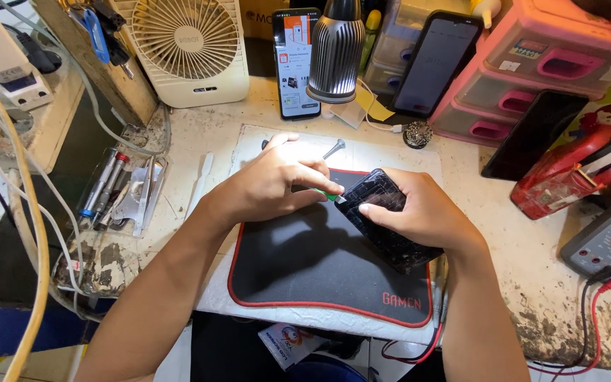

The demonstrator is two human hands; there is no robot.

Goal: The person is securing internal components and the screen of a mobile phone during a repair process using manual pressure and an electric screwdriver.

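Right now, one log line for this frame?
left hand: holds green tool, tip at phone edge | right hand: steadies cracked phone | phone on black mat | lamp lit

A worn, stained workbench (546,297) lit by a lamp (336,49).

On a black mat with a red edge (305,272) lying on the worn tabletop (532,283), the right hand (419,212) steadies a dark phone with a cracked face (383,212), fingers laid over its near right side. The left hand (277,180) is closed around a thin green tool (332,196) whose tip meets the phone's far left edge. Farther off stand a cream fan (191,49), a ribbed lamp (335,49), an upright lit phone (296,60) and pink drawers (532,71).
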